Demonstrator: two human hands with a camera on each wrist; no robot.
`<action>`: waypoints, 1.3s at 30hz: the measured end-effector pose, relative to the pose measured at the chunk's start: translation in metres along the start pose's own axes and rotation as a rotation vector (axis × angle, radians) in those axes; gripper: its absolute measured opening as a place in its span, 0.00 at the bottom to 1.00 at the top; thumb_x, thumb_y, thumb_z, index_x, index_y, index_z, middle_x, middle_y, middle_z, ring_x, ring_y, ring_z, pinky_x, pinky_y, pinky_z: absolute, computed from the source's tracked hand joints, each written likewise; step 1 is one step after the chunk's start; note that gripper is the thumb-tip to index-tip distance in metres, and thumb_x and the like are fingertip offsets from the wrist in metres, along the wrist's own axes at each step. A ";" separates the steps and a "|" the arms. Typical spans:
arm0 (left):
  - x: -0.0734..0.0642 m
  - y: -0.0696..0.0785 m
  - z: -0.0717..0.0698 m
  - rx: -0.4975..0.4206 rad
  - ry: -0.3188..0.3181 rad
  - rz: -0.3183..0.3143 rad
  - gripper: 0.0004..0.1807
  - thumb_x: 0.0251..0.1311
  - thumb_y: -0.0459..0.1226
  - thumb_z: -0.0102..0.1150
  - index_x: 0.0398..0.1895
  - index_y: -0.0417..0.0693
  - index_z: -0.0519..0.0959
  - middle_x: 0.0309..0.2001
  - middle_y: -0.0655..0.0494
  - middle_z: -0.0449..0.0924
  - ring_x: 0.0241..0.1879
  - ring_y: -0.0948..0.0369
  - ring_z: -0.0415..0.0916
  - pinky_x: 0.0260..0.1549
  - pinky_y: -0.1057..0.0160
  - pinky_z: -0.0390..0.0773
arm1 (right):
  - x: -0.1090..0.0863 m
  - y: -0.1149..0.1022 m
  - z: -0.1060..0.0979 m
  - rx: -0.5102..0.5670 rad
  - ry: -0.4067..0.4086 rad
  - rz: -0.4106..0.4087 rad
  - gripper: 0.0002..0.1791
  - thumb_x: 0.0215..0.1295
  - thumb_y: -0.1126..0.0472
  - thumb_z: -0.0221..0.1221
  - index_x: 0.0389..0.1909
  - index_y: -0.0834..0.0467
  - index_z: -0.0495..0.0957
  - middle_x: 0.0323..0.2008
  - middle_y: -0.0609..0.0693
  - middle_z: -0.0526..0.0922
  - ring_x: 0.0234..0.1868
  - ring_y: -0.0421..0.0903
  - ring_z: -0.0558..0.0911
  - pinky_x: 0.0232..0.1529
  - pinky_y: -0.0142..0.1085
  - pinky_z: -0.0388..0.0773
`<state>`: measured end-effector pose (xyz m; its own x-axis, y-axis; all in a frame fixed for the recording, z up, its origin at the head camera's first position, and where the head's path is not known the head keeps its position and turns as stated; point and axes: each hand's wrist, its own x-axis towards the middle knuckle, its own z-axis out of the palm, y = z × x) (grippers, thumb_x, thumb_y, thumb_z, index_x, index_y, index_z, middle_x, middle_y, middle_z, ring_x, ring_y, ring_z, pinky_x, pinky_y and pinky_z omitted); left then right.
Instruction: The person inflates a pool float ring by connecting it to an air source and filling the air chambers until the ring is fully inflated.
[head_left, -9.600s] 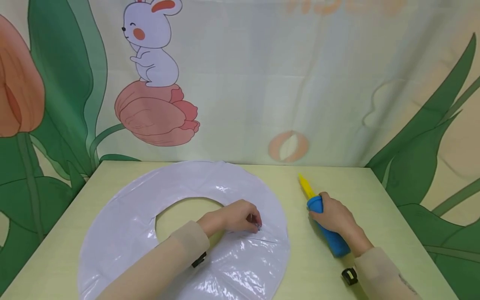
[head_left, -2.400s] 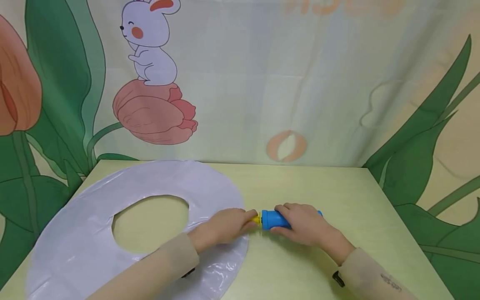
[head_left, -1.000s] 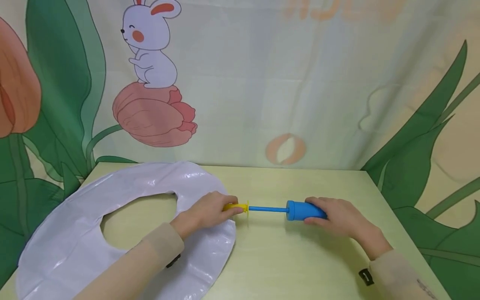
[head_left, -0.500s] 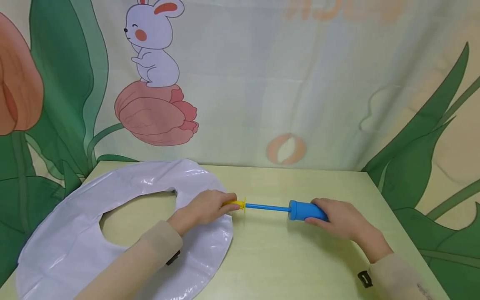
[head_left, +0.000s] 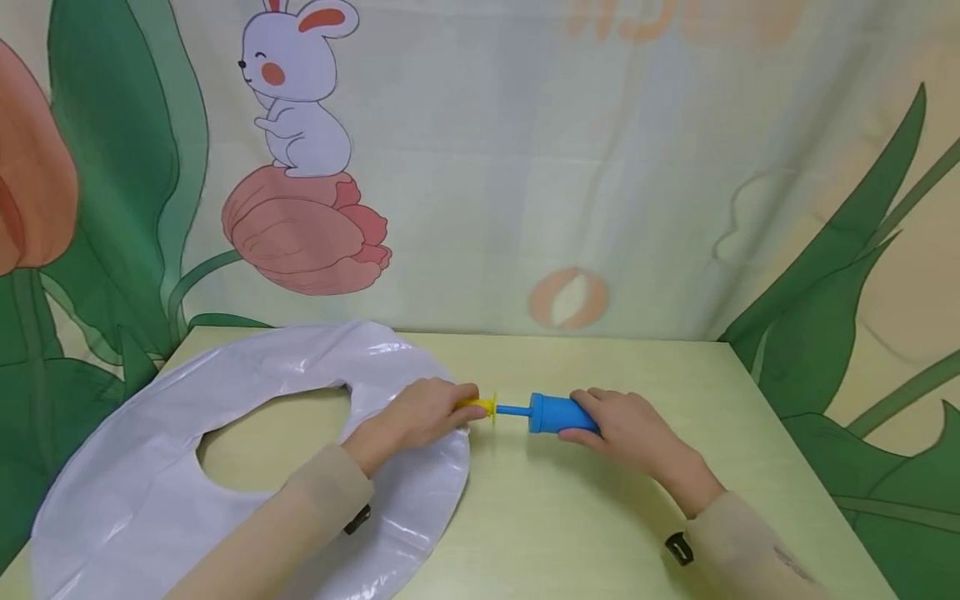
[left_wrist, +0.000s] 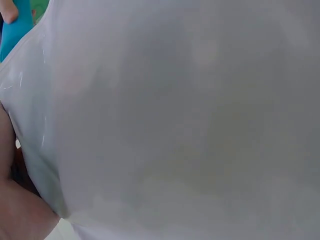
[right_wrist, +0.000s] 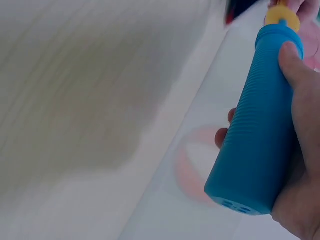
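Observation:
A blue hand pump point(head_left: 551, 413) lies level above the table, its short blue rod point(head_left: 513, 410) partly out toward a yellow nozzle end point(head_left: 486, 407). My right hand point(head_left: 637, 433) grips the barrel; in the right wrist view its thumb and fingers wrap round the ribbed blue barrel point(right_wrist: 255, 120). My left hand point(head_left: 420, 412) pinches the yellow end at the right edge of a white swim ring point(head_left: 120, 500), limp and wrinkled. Whatever joins nozzle and ring is hidden by the left fingers. Ring plastic point(left_wrist: 175, 115) fills most of the left wrist view.
The pale yellow table point(head_left: 570, 533) carries the ring on its left half. Behind its back edge hangs a printed curtain point(head_left: 480, 167) with a rabbit and tulips. A dark wrist strap clip point(head_left: 679, 548) sits below the right cuff.
Earlier the pump was apart from the ring, at its right. Over the last half second the right hand has pushed the barrel left, shortening the visible rod; the left hand has stayed nearly still.

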<state>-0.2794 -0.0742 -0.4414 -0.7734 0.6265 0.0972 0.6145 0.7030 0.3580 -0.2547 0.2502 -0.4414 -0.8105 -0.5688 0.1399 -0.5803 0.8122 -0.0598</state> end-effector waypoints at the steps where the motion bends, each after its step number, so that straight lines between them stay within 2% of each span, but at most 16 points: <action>1: 0.000 0.001 0.001 -0.002 0.002 -0.002 0.13 0.75 0.51 0.56 0.34 0.56 0.73 0.21 0.63 0.67 0.21 0.63 0.66 0.25 0.63 0.65 | 0.003 -0.005 0.000 -0.012 -0.002 -0.008 0.33 0.68 0.36 0.63 0.58 0.60 0.77 0.45 0.55 0.85 0.36 0.50 0.83 0.37 0.46 0.81; 8: -0.002 0.010 0.000 0.015 0.058 0.024 0.13 0.74 0.52 0.57 0.35 0.56 0.74 0.21 0.64 0.68 0.21 0.64 0.67 0.25 0.64 0.66 | 0.018 -0.030 0.000 -0.038 0.001 -0.019 0.34 0.69 0.34 0.60 0.55 0.62 0.75 0.40 0.53 0.84 0.30 0.47 0.81 0.34 0.42 0.81; 13: -0.003 0.008 -0.003 0.020 0.069 0.033 0.13 0.74 0.53 0.56 0.35 0.57 0.74 0.21 0.66 0.68 0.22 0.65 0.67 0.25 0.64 0.67 | 0.019 -0.034 -0.003 -0.004 -0.015 0.014 0.38 0.66 0.32 0.62 0.63 0.58 0.73 0.46 0.54 0.84 0.35 0.49 0.83 0.38 0.44 0.81; 18: -0.007 0.002 -0.008 0.024 0.060 0.023 0.15 0.74 0.54 0.57 0.30 0.60 0.72 0.20 0.66 0.67 0.21 0.66 0.66 0.24 0.65 0.65 | 0.012 -0.018 -0.002 0.025 -0.015 0.007 0.38 0.65 0.34 0.65 0.66 0.54 0.74 0.48 0.52 0.84 0.40 0.49 0.83 0.41 0.47 0.81; 23: -0.011 -0.009 -0.009 0.041 0.086 0.014 0.18 0.74 0.54 0.56 0.27 0.60 0.69 0.19 0.67 0.65 0.20 0.66 0.64 0.24 0.65 0.64 | 0.000 0.006 -0.003 0.044 -0.017 0.031 0.36 0.67 0.37 0.65 0.66 0.56 0.74 0.55 0.53 0.82 0.50 0.52 0.82 0.47 0.51 0.80; 26: -0.011 -0.015 -0.010 0.028 0.094 0.012 0.18 0.74 0.55 0.55 0.27 0.59 0.69 0.19 0.66 0.64 0.21 0.66 0.63 0.25 0.64 0.65 | -0.010 0.018 -0.011 0.065 -0.034 0.059 0.35 0.69 0.38 0.63 0.66 0.58 0.73 0.58 0.56 0.81 0.54 0.56 0.81 0.50 0.55 0.78; 33: -0.014 -0.022 -0.017 -0.002 0.095 0.003 0.16 0.74 0.53 0.56 0.29 0.59 0.71 0.19 0.66 0.64 0.22 0.65 0.63 0.27 0.63 0.66 | -0.030 0.042 -0.029 0.048 -0.030 0.125 0.32 0.68 0.42 0.66 0.62 0.60 0.73 0.52 0.56 0.82 0.49 0.55 0.80 0.48 0.56 0.75; 39: -0.011 -0.017 -0.023 0.005 0.096 0.009 0.17 0.74 0.53 0.56 0.29 0.56 0.70 0.19 0.65 0.62 0.21 0.65 0.61 0.27 0.63 0.65 | -0.029 0.046 -0.027 0.013 -0.034 0.104 0.34 0.70 0.41 0.63 0.65 0.62 0.72 0.56 0.59 0.80 0.54 0.58 0.79 0.49 0.59 0.74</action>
<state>-0.2848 -0.1006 -0.4270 -0.7793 0.5977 0.1885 0.6217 0.6995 0.3524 -0.2558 0.3070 -0.4211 -0.8687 -0.4854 0.0988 -0.4934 0.8657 -0.0849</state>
